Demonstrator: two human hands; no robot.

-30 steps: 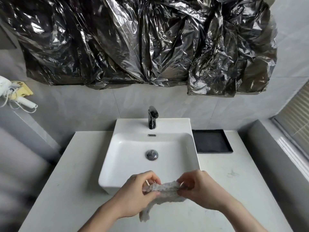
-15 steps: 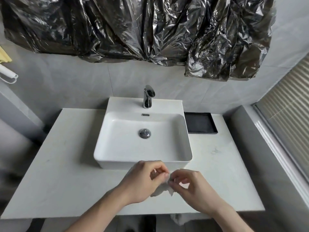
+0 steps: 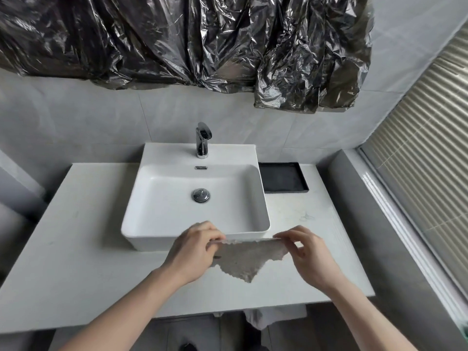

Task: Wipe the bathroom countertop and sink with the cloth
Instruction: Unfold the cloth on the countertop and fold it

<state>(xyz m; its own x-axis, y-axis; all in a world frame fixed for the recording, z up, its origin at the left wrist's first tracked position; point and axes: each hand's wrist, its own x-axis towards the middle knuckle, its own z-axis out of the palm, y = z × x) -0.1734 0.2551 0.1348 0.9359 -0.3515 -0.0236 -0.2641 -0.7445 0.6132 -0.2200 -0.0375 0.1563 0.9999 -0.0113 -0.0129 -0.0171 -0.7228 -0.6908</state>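
A small grey cloth point(image 3: 247, 258) hangs spread out between my two hands, just in front of the sink's near wall and above the white countertop point(image 3: 76, 249). My left hand point(image 3: 193, 250) pinches its left top corner. My right hand point(image 3: 307, 254) pinches the right top corner. The cloth's lower point dangles free. The white rectangular sink point(image 3: 152, 219) sits on the countertop in the middle, with a chrome drain plug point(image 3: 200, 195) in its basin and a chrome tap point(image 3: 202, 140) at the back.
A black tray point(image 3: 283, 177) lies on the countertop right of the sink. Crumpled black plastic sheeting point(image 3: 177, 39) covers the wall above. A window blind point(image 3: 428, 158) and grey ledge point(image 3: 379, 236) are on the right. Something white point(image 3: 263, 319) hangs below the counter's front edge.
The cloth was bunched between my hands; my hands have moved apart and it is now stretched open. The view has pulled back from the sink.
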